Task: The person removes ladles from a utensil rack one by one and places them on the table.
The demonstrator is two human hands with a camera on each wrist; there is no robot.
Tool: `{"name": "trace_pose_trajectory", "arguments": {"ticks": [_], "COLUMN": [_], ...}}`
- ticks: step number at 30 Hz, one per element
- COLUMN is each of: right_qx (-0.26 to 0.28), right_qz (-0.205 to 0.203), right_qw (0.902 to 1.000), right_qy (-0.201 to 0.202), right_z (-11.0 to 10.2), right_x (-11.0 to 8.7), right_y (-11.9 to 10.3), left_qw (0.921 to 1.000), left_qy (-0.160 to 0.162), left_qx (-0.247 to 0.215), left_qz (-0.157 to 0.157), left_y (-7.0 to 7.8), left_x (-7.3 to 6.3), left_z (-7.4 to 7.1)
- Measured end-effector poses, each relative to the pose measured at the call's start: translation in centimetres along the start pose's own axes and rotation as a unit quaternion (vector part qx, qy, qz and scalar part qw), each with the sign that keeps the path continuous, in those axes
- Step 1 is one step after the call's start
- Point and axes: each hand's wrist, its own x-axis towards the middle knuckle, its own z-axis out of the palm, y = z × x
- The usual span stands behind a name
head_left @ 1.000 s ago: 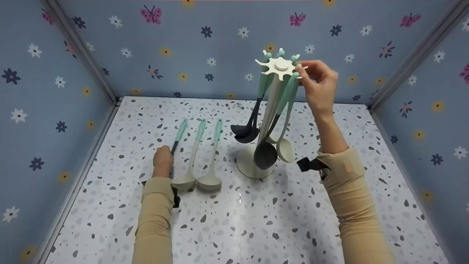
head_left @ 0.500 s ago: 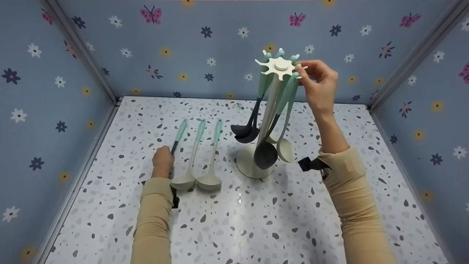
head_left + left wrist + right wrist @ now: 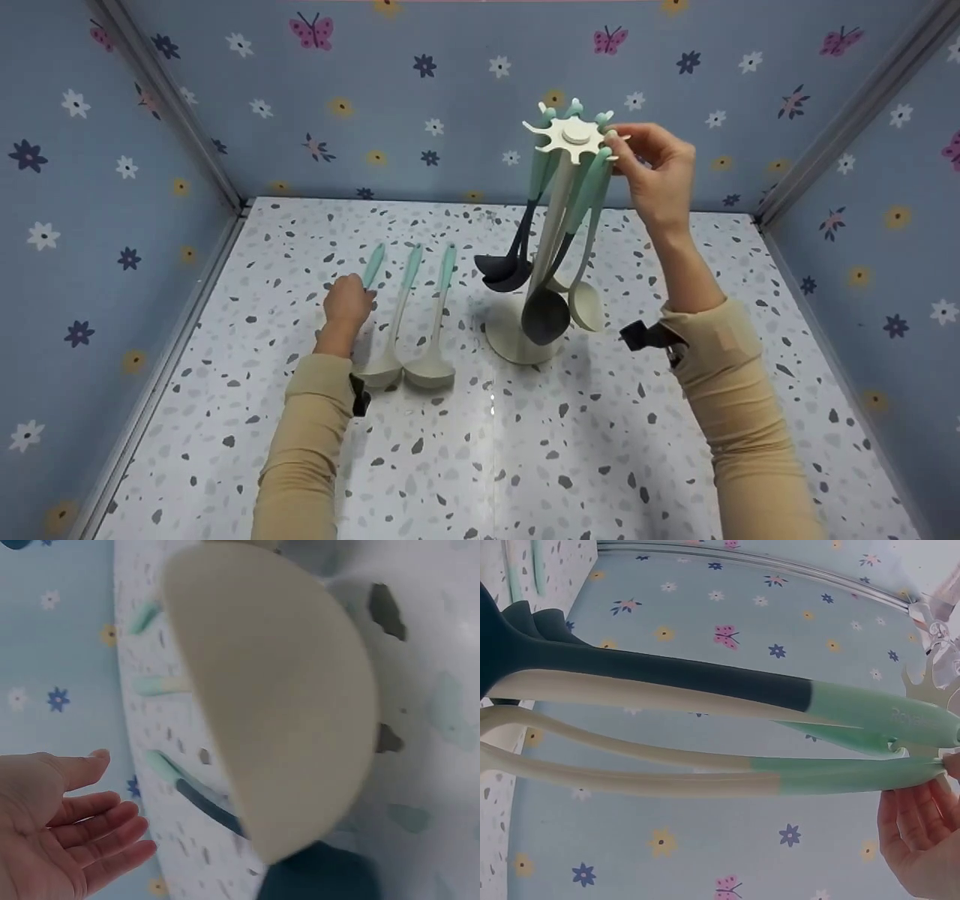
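Observation:
In the head view a utensil stand (image 3: 576,133) with a hooked cream top bears several hanging ladles, among them a dark ladle (image 3: 545,316) and a cream ladle (image 3: 586,306). My right hand (image 3: 664,176) pinches a mint handle end at the stand's top; the right wrist view shows its fingers at a cream-and-mint ladle (image 3: 832,776). My left hand (image 3: 349,304) is over a dark ladle with a mint handle (image 3: 374,264), hiding part of it. In the left wrist view its fingers are loosely extended and apart from that ladle's shaft (image 3: 206,804).
Two cream ladles lie side by side, one ladle (image 3: 381,369) nearer my left hand, the other ladle (image 3: 430,367) farther right. The stand's round base (image 3: 514,337) rests on the speckled table (image 3: 480,465). Flowered walls (image 3: 465,90) enclose the table's back and sides.
My left hand has moved forward and slightly right, up along the dark ladle toward its mint handle. The right hand stays at the stand's top.

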Motion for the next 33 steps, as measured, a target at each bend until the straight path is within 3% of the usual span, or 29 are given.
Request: {"name": "trace_pose_trajectory", "arguments": {"ticks": [6,12,22,28,33], "right_qx": [-0.039,-0.038,-0.066,-0.058,-0.083], "right_qz": [-0.051,-0.048,-0.065,-0.092,-0.115], "right_qw": [0.9977,0.9974,0.994,0.9939,0.9895], "right_qy": [-0.021,-0.037,-0.058,-0.02,0.028], "right_z": [-0.3,-0.5,-1.0,-0.9,-0.6], "right_x": [0.1,0.3,-0.3,-1.3,-2.1], "right_y": [0.2,-0.2,-0.5,-0.9,-1.1], "left_qw": [0.9972,0.9822,0.9621,0.9408,0.9208], "left_qy": [0.053,0.119,0.139,0.162,0.178], "left_qx": [-0.01,-0.035,-0.087,-0.109,-0.131], "left_qz": [0.052,0.141,0.218,0.277,0.321], "left_y": [2.5,5.0,9.4,12.1,14.4], "left_x": [-0.2,-0.9,-2.9,-4.2,-5.1], "left_z": [-1.6,-3.3,-5.5,-7.1,-8.6]}}
